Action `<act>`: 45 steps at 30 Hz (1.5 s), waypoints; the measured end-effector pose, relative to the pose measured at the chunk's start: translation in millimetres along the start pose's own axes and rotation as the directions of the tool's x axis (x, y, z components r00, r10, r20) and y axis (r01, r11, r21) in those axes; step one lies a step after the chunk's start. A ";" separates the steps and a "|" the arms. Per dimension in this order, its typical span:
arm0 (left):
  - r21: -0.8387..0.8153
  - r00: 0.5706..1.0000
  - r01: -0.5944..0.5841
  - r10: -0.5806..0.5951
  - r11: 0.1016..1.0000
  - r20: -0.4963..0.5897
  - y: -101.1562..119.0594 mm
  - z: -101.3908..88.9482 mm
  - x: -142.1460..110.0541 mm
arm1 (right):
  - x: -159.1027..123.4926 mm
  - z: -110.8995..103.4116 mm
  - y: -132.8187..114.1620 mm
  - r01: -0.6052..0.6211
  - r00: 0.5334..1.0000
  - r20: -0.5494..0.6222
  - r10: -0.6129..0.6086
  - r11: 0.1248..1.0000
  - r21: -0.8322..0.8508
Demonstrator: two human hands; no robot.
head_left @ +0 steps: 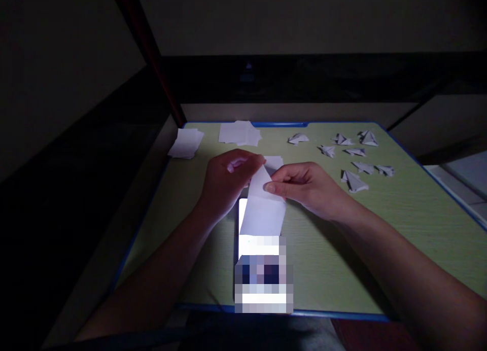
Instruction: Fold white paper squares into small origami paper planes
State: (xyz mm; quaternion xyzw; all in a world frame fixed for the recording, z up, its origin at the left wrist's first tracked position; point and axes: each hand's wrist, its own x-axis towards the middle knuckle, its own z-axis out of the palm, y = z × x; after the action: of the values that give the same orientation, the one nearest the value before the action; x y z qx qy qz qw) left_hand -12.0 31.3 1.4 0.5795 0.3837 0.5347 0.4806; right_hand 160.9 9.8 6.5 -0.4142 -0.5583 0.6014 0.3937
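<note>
Between my hands, above the table, is a white sheet of paper [264,214] with a crease across it and a slanting fold at its upper end. My left hand [232,181] pinches the top tip of the paper between thumb and fingers. From the right, my right hand [304,186] grips the paper's edge, its thumb lying flat on the front and the fingers behind. Beneath the paper lies a lit phone [242,214], its lower part pixelated. Another white piece of paper [274,161] shows just behind my fingertips, partly hidden.
Several small folded paper planes [353,181] lie scattered at the right back of the green table [323,270]. A paper stack [185,143] sits at the far left corner, with more loose sheets [238,134] along the back edge. Dark walls stand behind and to the left.
</note>
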 end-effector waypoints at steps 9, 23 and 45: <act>-0.004 0.999 -0.021 0.021 1.000 -0.037 -1.6 2.5 1.0 | 0.3 0.2 -0.3 0.025 1.000 0.016 -0.025 1.000 -0.006; 0.038 0.991 -0.129 0.127 0.991 0.045 0.0 9.0 -4.3 | -3.7 4.7 -0.2 0.125 0.992 0.016 -0.125 0.992 0.000; -0.122 0.979 -0.155 0.170 0.980 0.117 -0.6 16.3 -8.8 | -5.4 13.6 2.1 0.269 0.960 -0.078 -0.269 0.963 -0.014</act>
State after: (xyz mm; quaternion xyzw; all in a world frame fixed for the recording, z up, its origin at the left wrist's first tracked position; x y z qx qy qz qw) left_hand 3.0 20.6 -0.8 0.6138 0.2729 0.5550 0.4906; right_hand 150.0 -0.1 5.2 -0.3587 -0.5944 0.5244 0.4930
